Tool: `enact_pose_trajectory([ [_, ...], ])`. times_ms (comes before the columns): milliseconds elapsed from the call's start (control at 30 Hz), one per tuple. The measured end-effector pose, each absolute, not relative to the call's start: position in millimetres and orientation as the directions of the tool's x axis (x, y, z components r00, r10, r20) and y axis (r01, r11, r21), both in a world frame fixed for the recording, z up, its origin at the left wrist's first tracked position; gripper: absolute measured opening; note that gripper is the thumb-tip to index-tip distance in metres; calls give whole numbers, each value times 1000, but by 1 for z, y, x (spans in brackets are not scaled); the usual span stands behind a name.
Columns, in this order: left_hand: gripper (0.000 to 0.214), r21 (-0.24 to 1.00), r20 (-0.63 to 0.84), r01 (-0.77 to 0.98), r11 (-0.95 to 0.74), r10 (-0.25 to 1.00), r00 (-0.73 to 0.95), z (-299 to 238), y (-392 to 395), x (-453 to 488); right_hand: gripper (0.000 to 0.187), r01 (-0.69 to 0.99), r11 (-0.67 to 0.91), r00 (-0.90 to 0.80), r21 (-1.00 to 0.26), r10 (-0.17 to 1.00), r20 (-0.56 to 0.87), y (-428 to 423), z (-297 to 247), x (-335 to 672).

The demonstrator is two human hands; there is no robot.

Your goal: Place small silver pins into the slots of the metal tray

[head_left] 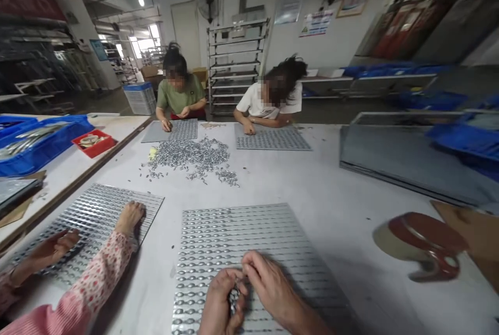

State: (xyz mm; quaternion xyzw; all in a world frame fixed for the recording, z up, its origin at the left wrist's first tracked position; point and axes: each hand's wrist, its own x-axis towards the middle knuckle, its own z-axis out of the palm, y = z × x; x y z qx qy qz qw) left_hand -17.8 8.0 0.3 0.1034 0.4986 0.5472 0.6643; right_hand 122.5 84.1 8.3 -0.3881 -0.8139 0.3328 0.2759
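Holding a clutch of small metal parts [234,296] in our left hand [220,304], closed around them, we pinch one with our right hand [268,285] over the tray [237,236]; seat each squarely in its slot.

Four perforated metal trays [249,252] lie on the white table [331,189], one before each worker. Two people sit opposite; one pink sleeve [97,283] works alongside. One heap of small metal pieces [191,155], one red tray [94,142], one tape roll [421,244]
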Motion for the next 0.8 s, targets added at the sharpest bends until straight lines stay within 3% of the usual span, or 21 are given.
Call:
enact_pose_trajectory([
  [233, 65, 578, -578, -735, 355, 814, -61, 11, 7, -28, 19, 381, 422, -549, -823, 819, 166, 117, 23, 129],
  [567, 58, 811, -408, -530, 248, 889, -208, 3, 10, -19, 18, 185, -34, -555, -982, 821, -133, 69, 11, 121],
  [700, 61, 801, -450, -526, 286, 867, -213, 0, 9, -19, 18, 196, -167, -589, -966, 768, -252, 91, 4, 125],
  [800, 66, 764, -506, -571, 301, 829, -239, -2, 10, -22, 20, 237, -180, -456, -955, 847, -272, 128, -7, 117],
])
